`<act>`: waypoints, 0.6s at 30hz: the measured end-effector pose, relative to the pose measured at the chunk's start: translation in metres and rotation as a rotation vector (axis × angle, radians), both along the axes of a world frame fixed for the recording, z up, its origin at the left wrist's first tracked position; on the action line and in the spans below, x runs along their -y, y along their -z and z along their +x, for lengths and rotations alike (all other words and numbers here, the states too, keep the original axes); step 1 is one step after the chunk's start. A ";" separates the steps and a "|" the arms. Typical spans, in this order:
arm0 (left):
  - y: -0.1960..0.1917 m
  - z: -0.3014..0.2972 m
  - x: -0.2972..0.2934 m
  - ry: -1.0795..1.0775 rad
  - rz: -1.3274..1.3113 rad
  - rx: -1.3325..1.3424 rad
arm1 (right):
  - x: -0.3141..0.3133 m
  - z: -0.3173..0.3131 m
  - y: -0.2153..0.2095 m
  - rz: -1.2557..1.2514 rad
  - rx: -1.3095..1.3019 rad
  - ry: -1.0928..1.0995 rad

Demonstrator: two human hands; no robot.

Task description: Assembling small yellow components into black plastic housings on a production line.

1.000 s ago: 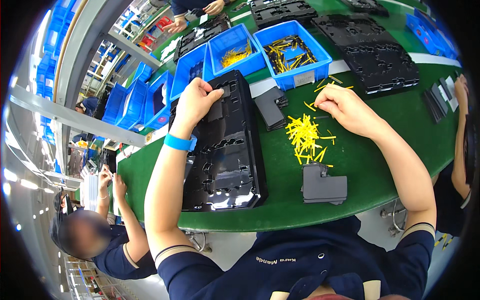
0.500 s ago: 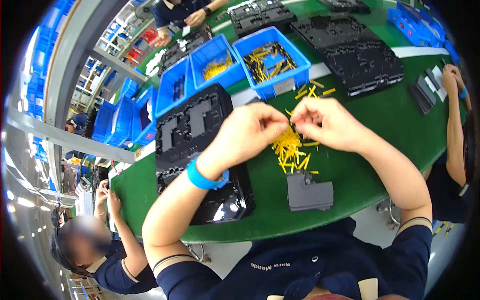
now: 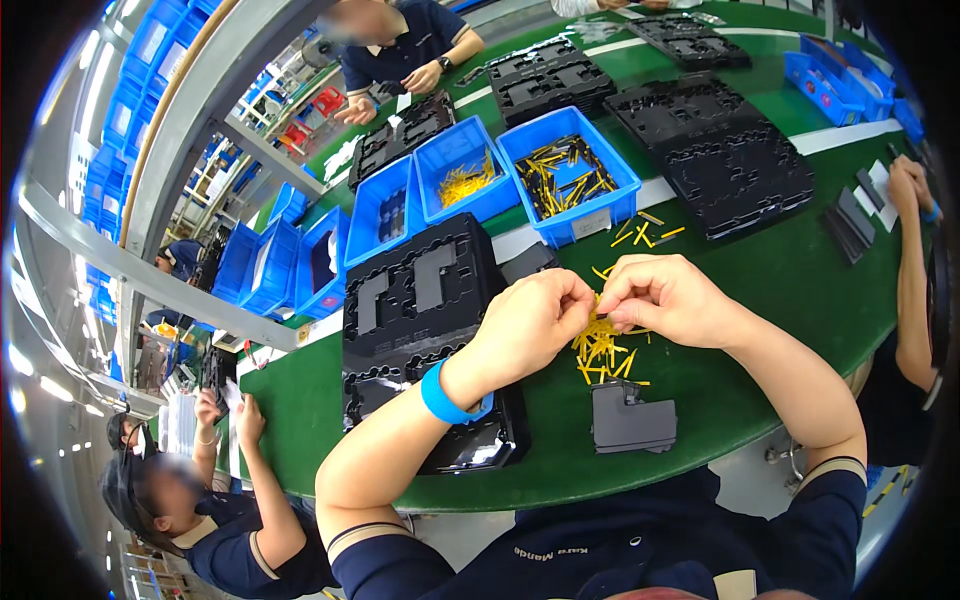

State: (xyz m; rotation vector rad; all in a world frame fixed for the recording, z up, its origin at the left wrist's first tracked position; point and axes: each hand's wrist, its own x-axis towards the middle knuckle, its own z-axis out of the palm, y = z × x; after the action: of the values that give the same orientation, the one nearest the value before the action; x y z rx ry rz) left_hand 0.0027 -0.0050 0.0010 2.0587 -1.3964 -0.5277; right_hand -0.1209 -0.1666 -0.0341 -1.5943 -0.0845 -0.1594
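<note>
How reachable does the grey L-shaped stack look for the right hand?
Likely yes: the stack lies uncovered on the green table, lower in view than the right hand, with only loose yellow strips between.

Co-worker (image 3: 225, 555) at your left; second co-worker (image 3: 395, 65) ahead, wearing dark watch (image 3: 445, 64).
Grey metal post (image 3: 180, 130) on your left side, stacked blue crates (image 3: 150, 65) left of it. Blue bins (image 3: 822, 92) far off to your right.

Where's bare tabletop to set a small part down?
Free: green tabletop between the flat grey L-shaped pieces and right forearm; also between the glossy black plastic tray and left co-worker. Crowded: around the left hand and right hand, by thin yellow strips.
</note>
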 end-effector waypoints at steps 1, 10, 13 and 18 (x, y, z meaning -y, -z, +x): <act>0.000 -0.001 -0.001 0.003 -0.002 -0.002 | 0.000 0.001 0.001 -0.022 0.036 -0.002; -0.016 -0.041 -0.014 0.317 0.074 0.495 | 0.018 0.003 0.000 0.200 0.043 0.215; -0.019 -0.053 -0.025 0.473 0.179 0.476 | 0.016 0.005 0.004 0.087 0.030 0.181; -0.014 -0.055 -0.024 0.456 0.175 0.467 | 0.012 0.002 0.002 0.067 0.015 0.135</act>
State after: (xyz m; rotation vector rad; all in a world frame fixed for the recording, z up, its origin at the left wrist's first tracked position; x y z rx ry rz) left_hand -0.0522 0.0186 0.0152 2.0846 -2.1917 -0.3686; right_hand -0.1185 -0.1784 -0.0363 -1.5325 0.0168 -0.2764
